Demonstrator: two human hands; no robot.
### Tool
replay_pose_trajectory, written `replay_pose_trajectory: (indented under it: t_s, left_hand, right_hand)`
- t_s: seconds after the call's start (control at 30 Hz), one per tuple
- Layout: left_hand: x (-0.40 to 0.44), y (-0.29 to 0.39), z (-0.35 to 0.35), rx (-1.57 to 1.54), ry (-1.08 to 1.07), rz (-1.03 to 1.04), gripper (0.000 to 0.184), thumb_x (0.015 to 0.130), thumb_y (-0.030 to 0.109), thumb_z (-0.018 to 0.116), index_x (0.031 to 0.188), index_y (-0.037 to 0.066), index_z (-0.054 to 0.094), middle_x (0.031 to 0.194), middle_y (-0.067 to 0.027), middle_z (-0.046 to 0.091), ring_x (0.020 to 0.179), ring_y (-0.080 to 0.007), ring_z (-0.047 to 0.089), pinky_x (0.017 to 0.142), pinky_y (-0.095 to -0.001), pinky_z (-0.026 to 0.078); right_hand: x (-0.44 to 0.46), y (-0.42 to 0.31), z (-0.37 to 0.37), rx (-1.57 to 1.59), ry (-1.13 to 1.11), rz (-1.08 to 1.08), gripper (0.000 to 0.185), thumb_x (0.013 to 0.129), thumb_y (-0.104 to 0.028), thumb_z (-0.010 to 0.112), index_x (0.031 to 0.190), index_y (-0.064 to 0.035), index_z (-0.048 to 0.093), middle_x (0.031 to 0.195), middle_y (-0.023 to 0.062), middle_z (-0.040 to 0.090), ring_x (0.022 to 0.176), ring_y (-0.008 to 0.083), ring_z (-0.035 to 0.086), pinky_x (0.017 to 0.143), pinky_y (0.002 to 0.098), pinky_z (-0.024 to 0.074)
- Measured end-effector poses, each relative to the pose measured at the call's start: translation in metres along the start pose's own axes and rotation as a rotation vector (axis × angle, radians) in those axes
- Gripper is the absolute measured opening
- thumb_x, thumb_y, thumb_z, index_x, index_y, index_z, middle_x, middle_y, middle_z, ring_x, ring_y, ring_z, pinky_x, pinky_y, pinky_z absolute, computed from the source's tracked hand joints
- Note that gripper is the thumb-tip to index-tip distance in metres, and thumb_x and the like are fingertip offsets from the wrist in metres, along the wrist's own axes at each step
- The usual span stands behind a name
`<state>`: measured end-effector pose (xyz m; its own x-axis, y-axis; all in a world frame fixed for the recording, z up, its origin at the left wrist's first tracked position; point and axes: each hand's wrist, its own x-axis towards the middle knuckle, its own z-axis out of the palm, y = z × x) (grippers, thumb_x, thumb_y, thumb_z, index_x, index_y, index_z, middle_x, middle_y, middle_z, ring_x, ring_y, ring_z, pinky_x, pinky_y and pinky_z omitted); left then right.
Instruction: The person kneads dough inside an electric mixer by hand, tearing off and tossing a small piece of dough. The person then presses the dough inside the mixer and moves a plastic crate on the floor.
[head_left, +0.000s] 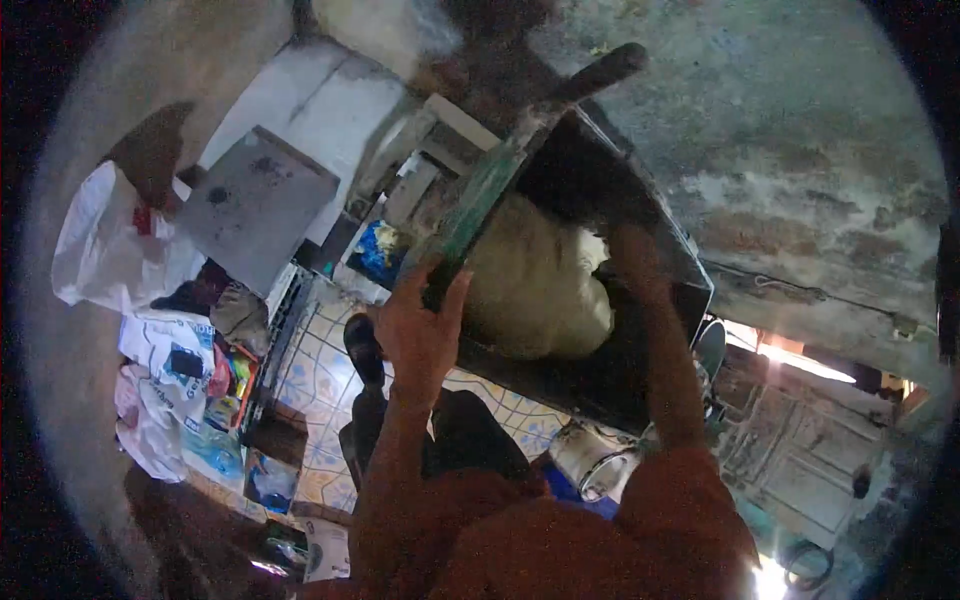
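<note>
A: where's that bulging off-white sack [530,285] rn?
B: in the deep dark box [575,165]. L hand [412,330] gripping the long worn green edge [485,195]; R hand [636,258] inside nr sack, cant tell if holding smth tbh

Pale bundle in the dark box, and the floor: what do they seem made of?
Pale bundle: dull, perhaps cloth or woven plastic, from its soft bulges; dim light leaves this open. Floor: probably glazed ceramic tile, given its patterned squares.
</note>
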<state>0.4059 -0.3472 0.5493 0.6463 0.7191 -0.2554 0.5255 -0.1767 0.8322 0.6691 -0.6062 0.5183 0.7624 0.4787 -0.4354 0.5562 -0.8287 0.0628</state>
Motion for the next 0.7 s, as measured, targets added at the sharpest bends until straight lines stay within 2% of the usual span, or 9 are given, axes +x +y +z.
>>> replay_pose_trajectory:
  t_s: [0.07, 0.17, 0.27, 0.33, 0.37, 0.47, 0.57, 0.67, 0.7]
  left_hand:
    - [0.001, -0.003, 0.003, -0.106, 0.077, 0.096, 0.035, 0.081, 0.031, 0.074, 0.107, 0.008, 0.067, 0.092, -0.0151, 0.07, 0.085, -0.0291, 0.068, 0.077, -0.0361, 0.051]
    - [0.005, 0.002, 0.0, -0.105, 0.078, 0.081, 0.035, 0.081, 0.03, 0.073, 0.108, 0.008, 0.066, 0.095, -0.0151, 0.07, 0.089, -0.0294, 0.068, 0.079, -0.0359, 0.051]
    - [-0.001, 0.004, 0.002, -0.106, 0.075, 0.039, 0.036, 0.082, 0.031, 0.073, 0.108, 0.008, 0.066, 0.096, -0.0152, 0.07, 0.09, -0.0294, 0.068, 0.08, -0.0359, 0.051]
    - [0.001, 0.007, -0.003, -0.051, 0.034, -0.013, 0.037, 0.082, 0.032, 0.073, 0.109, 0.007, 0.066, 0.098, -0.0156, 0.07, 0.092, -0.0293, 0.068, 0.082, -0.0355, 0.051]
    - [0.003, 0.01, -0.004, -0.06, 0.028, -0.008, 0.037, 0.082, 0.032, 0.073, 0.109, 0.007, 0.066, 0.098, -0.0156, 0.07, 0.092, -0.0293, 0.068, 0.082, -0.0355, 0.051]
    - [-0.002, 0.004, -0.001, -0.068, 0.018, -0.036, 0.037, 0.082, 0.031, 0.073, 0.109, 0.007, 0.066, 0.098, -0.0148, 0.07, 0.091, -0.0279, 0.068, 0.08, -0.0351, 0.051]
    - [0.001, -0.003, 0.007, -0.103, 0.046, 0.013, 0.039, 0.083, 0.033, 0.072, 0.111, 0.006, 0.066, 0.097, -0.0133, 0.07, 0.088, -0.0261, 0.068, 0.08, -0.0356, 0.052]
    - [0.0, 0.002, 0.006, -0.228, 0.018, -0.072, 0.038, 0.08, 0.031, 0.075, 0.11, 0.007, 0.067, 0.098, -0.0129, 0.07, 0.091, -0.0279, 0.068, 0.082, -0.0375, 0.051]
    - [0.001, 0.004, 0.004, -0.225, 0.034, -0.061, 0.038, 0.08, 0.031, 0.075, 0.11, 0.007, 0.067, 0.098, -0.0129, 0.07, 0.091, -0.0279, 0.068, 0.082, -0.0375, 0.051]
  right_hand:
    - [-0.046, -0.052, -0.104, 0.124, -0.002, -0.077, 0.028, 0.093, -0.02, 0.051, 0.112, 0.0006, 0.056, 0.112, 0.0243, 0.058, 0.099, 0.037, 0.058, 0.077, 0.0456, 0.0504]
    - [-0.015, -0.064, -0.097, -0.147, -0.046, -0.097, 0.028, 0.093, -0.021, 0.051, 0.109, 0.0008, 0.057, 0.116, 0.0228, 0.057, 0.097, 0.0367, 0.059, 0.078, 0.0441, 0.0499]
    - [0.082, 0.01, 0.063, -0.316, 0.26, -0.268, 0.032, 0.091, -0.02, 0.054, 0.113, 0.002, 0.056, 0.116, 0.0226, 0.057, 0.098, 0.0369, 0.059, 0.081, 0.0437, 0.049]
    - [0.086, 0.011, 0.054, -1.067, 0.53, -0.561, 0.035, 0.089, -0.02, 0.055, 0.116, 0.0027, 0.055, 0.116, 0.0224, 0.057, 0.099, 0.0369, 0.059, 0.082, 0.0434, 0.0484]
    - [0.072, 0.018, 0.027, -0.471, 0.223, -0.425, 0.035, 0.089, -0.02, 0.055, 0.116, 0.0019, 0.056, 0.117, 0.0225, 0.058, 0.098, 0.0375, 0.059, 0.082, 0.0445, 0.0482]
    - [-0.037, -0.041, -0.11, 0.061, 0.012, -0.18, 0.035, 0.088, -0.02, 0.056, 0.118, -0.0007, 0.057, 0.117, 0.0229, 0.06, 0.098, 0.0392, 0.061, 0.083, 0.0476, 0.0475]
    - [-0.044, 0.016, -0.074, -0.19, 0.239, -0.411, 0.034, 0.088, -0.021, 0.056, 0.118, -0.0045, 0.058, 0.118, 0.0224, 0.061, 0.099, 0.0388, 0.062, 0.083, 0.0476, 0.049]
    - [0.035, 0.094, 0.114, 0.104, 0.4, -0.186, 0.043, 0.088, -0.032, 0.055, 0.126, -0.0125, 0.057, 0.125, 0.0191, 0.057, 0.108, 0.0355, 0.06, 0.088, 0.0459, 0.0508]
    - [0.015, 0.067, 0.068, 0.034, 0.296, -0.088, 0.04, 0.089, -0.028, 0.055, 0.124, -0.0118, 0.058, 0.123, 0.0191, 0.059, 0.105, 0.0359, 0.061, 0.087, 0.0462, 0.0507]
